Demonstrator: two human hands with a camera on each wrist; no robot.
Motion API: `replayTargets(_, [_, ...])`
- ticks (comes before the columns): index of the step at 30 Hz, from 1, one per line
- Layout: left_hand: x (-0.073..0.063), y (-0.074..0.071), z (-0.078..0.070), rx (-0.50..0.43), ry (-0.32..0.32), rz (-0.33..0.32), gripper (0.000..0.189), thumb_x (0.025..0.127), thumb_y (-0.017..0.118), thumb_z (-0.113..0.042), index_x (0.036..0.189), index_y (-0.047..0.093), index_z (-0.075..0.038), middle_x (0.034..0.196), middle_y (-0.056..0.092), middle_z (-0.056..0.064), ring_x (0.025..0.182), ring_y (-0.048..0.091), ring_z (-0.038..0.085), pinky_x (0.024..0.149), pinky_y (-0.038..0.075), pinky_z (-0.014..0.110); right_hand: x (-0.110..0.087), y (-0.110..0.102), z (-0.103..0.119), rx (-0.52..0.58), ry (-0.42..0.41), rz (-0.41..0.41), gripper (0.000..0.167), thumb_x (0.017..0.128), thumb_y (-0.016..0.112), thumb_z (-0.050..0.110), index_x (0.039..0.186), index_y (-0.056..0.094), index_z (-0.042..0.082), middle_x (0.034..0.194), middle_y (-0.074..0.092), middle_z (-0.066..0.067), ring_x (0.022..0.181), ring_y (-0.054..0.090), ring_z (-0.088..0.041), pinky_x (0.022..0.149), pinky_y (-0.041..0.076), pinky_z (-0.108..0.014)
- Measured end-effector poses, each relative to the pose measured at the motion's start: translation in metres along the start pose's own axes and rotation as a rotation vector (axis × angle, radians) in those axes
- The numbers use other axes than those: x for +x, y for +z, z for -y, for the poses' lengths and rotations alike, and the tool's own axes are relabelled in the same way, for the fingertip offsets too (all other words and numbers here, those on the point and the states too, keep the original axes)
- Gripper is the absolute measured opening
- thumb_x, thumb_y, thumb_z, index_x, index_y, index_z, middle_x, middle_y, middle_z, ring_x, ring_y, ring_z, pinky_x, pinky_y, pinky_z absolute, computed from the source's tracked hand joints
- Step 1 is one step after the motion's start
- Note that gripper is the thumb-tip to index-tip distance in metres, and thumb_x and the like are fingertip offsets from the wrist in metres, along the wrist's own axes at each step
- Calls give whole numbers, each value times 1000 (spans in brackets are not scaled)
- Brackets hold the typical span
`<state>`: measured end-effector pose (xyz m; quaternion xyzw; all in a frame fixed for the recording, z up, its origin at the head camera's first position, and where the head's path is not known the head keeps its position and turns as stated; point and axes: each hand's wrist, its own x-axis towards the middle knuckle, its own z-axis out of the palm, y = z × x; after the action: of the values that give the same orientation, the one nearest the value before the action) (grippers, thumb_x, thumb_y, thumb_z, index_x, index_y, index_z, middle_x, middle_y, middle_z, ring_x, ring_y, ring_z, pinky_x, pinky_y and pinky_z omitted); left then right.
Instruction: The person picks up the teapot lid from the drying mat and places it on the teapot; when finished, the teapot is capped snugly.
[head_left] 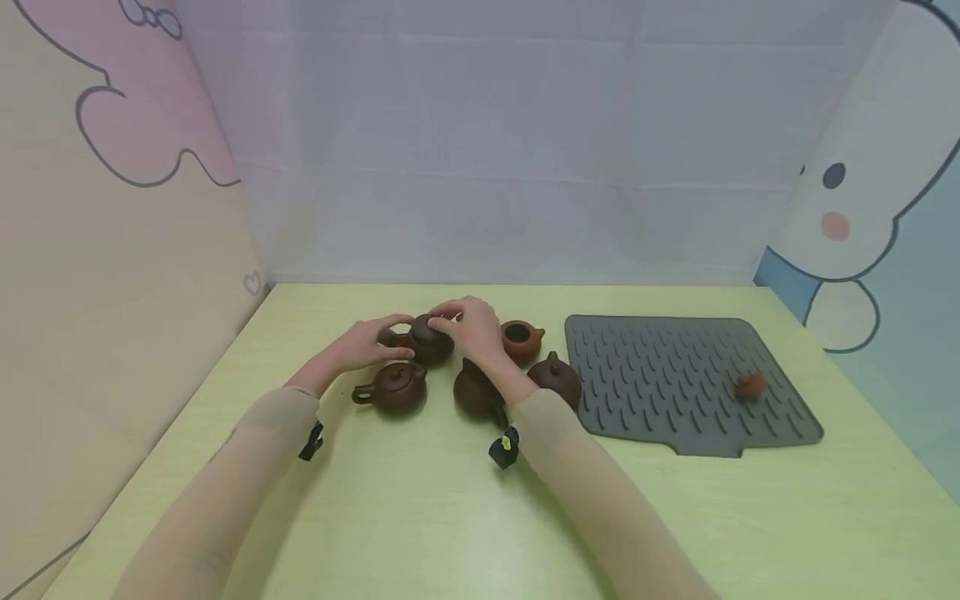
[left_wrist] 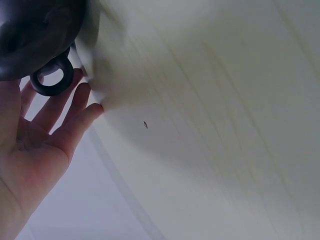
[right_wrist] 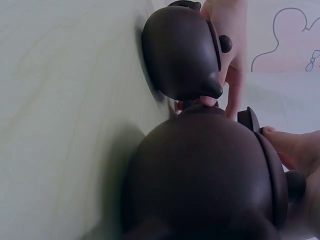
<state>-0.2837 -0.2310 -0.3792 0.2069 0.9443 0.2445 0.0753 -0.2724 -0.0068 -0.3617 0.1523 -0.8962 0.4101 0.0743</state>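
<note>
At the back of the teapot group is a dark brown teapot [head_left: 430,350]. My left hand [head_left: 363,344] curves around its handle side, thumb and forefinger reaching the body. From the right, my right hand [head_left: 476,327] pinches the teapot's lid [head_left: 422,325] at the top. Nearer me sits a second lidded dark teapot [head_left: 397,389], its ring handle [left_wrist: 52,82] close to the left fingers in the left wrist view. Under my right wrist stands a rounder dark teapot [right_wrist: 200,170], which hides part of the work in the right wrist view.
A lidless reddish-brown teapot [head_left: 522,342] and another dark teapot [head_left: 555,379] stand right of my right hand. Farther right lies a grey ridged mat [head_left: 645,375] with a small reddish-brown piece [head_left: 752,384] on it. White cloth [head_left: 510,167] hangs behind the table.
</note>
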Motion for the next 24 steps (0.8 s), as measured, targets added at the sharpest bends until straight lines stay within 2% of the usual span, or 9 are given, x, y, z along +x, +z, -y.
replayTargets(9, [-2, 2, 2, -29, 13, -7, 58, 93, 68, -39, 144, 48, -20, 128, 68, 17, 123, 61, 38, 104, 45, 57, 7, 2, 2, -16, 34, 67, 21, 93, 69, 31, 111, 77, 22, 115, 72, 1, 99, 62, -20, 74, 51, -29])
replayTargets(14, [-1, 3, 4, -25, 11, -14, 54, 93, 68, -38, 141, 50, -21, 124, 70, 15, 121, 63, 36, 103, 46, 56, 10, 5, 1, -31, 52, 86, 20, 93, 69, 29, 110, 77, 22, 110, 75, 1, 92, 64, -18, 66, 46, -23])
replayTargets(24, [-1, 3, 4, -17, 29, -31, 51, 93, 68, -37, 139, 52, -20, 121, 71, 15, 119, 64, 37, 102, 46, 56, 11, 8, -1, -40, 67, 117, 20, 93, 69, 28, 110, 77, 21, 107, 76, 1, 93, 66, -18, 70, 49, -26])
